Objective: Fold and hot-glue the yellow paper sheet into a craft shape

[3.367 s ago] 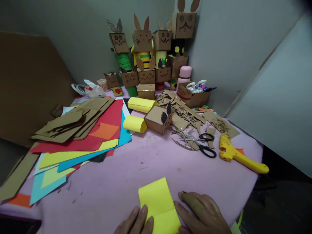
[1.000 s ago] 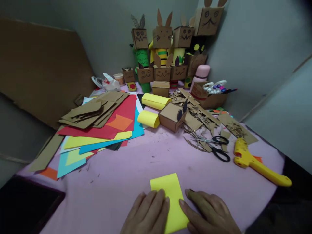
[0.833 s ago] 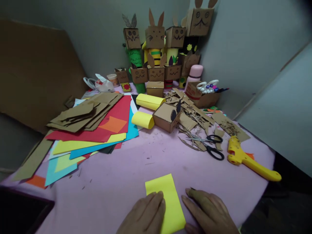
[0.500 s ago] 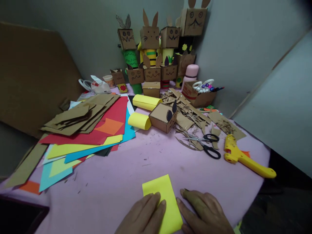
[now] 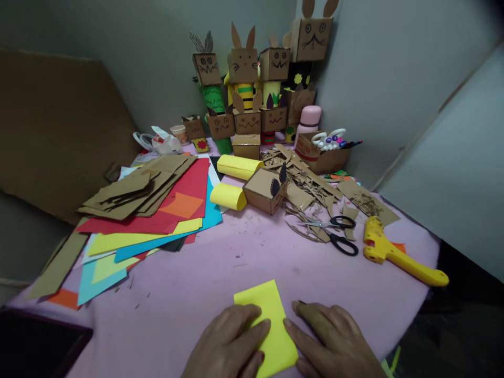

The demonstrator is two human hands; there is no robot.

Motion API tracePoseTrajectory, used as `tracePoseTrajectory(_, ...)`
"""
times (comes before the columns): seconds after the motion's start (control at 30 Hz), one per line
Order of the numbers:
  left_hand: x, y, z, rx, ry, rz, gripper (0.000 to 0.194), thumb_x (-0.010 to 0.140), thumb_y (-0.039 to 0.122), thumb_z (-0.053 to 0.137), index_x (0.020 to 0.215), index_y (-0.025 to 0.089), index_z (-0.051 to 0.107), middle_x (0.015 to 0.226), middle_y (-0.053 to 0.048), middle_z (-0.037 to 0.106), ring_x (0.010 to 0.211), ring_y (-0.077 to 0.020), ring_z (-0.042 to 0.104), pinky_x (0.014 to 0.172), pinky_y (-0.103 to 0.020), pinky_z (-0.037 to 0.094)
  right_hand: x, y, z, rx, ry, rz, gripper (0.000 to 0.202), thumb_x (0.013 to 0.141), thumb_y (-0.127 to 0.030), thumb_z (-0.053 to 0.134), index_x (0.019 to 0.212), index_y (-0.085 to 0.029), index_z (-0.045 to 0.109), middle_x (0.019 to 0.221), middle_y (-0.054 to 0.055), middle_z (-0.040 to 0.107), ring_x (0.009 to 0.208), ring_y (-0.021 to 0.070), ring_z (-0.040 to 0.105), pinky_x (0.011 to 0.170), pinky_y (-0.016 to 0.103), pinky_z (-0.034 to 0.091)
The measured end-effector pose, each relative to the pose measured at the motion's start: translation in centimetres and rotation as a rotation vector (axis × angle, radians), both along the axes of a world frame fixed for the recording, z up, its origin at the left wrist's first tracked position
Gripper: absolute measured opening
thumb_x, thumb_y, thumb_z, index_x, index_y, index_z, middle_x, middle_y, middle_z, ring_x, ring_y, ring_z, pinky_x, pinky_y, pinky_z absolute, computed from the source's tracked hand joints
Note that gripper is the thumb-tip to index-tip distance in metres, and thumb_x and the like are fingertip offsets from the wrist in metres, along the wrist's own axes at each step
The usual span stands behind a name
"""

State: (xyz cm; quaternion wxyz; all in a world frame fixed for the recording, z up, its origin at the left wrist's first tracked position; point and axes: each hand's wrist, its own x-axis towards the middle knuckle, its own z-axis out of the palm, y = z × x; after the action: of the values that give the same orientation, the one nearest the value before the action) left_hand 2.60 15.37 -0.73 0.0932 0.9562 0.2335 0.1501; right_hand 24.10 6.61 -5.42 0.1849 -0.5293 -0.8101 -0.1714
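Note:
A yellow paper piece (image 5: 271, 320) lies on the pink-covered table at the bottom centre, looking folded, its lower left part hidden by fingers. My left hand (image 5: 232, 341) rests on its left side, fingers bent and slightly apart, pressing on the paper. On the other side, my right hand (image 5: 334, 336) has its fingertips on the right edge of the paper and on the cloth beside it, with fingers spread. Neither hand grips anything.
Coloured sheets (image 5: 189, 184) and cardboard pieces (image 5: 118, 194) lie at left. Yellow rolls (image 5: 228, 196) and a cardboard box head (image 5: 263, 190) sit mid-table. Scissors (image 5: 334, 231), a yellow glue gun (image 5: 401, 257) and cardboard scraps (image 5: 299, 178) are at right. Box-headed figures (image 5: 243, 65) stand behind.
The fingers of my left hand have bent and drawn slightly apart on the paper. My right hand stays nearly still by the right edge. The whole view has shifted slightly.

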Motion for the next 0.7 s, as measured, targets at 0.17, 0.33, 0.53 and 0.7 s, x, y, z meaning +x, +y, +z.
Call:
tracePoseTrajectory(0.17, -0.3, 0.2, 0.2, -0.078, 0.028, 0.012, 0.025, 0.082, 0.021, 0.056, 0.107, 0.022, 0.06, 0.103, -0.007, 0.068, 0.093, -0.0181, 0.065, 0.076, -0.028, 0.059, 0.9, 0.2, 0.1, -0.037, 0.025, 0.025, 0.037, 0.087, -0.051, 0.047, 0.109, -0.025, 0.062, 0.103, 0.004, 0.073, 0.083, 0.0197, 0.068, 0.065, 0.032, 0.049)
tracePoseTrajectory(0.33, -0.6, 0.3, -0.4, -0.067, -0.05, 0.008, 0.027, 0.085, 0.022, 0.053, 0.111, 0.024, 0.058, 0.104, -0.006, 0.067, 0.095, -0.0177, 0.064, 0.078, -0.029, 0.058, 0.5, 0.3, -0.1, -0.016, -0.03, 0.035, 0.035, 0.087, -0.05, 0.046, 0.109, -0.027, 0.061, 0.103, 0.004, 0.073, 0.082, 0.0194, 0.068, 0.063, 0.033, 0.049)
tracePoseTrajectory(0.53, -0.6, 0.2, 0.0, -0.121, 0.029, 0.004, 0.027, 0.085, 0.026, 0.054, 0.111, 0.023, 0.06, 0.106, -0.008, 0.067, 0.096, -0.0198, 0.064, 0.08, -0.031, 0.057, 0.3, 0.4, 0.6, -0.003, -0.088, 0.038, 0.041, 0.089, -0.05, 0.043, 0.112, -0.021, 0.061, 0.104, 0.008, 0.072, 0.086, 0.021, 0.068, 0.067, 0.034, 0.048)
tracePoseTrajectory(0.7, -0.5, 0.1, 0.7, -0.291, 0.044, 0.028, 0.029, 0.084, 0.022, 0.056, 0.113, 0.023, 0.06, 0.11, -0.008, 0.065, 0.1, -0.02, 0.061, 0.084, -0.031, 0.054, 0.0, 1.0, 0.8, 0.084, -0.167, 0.168, 0.042, 0.09, -0.054, 0.04, 0.114, -0.025, 0.061, 0.112, -0.004, 0.069, 0.095, 0.0174, 0.066, 0.069, 0.034, 0.047)
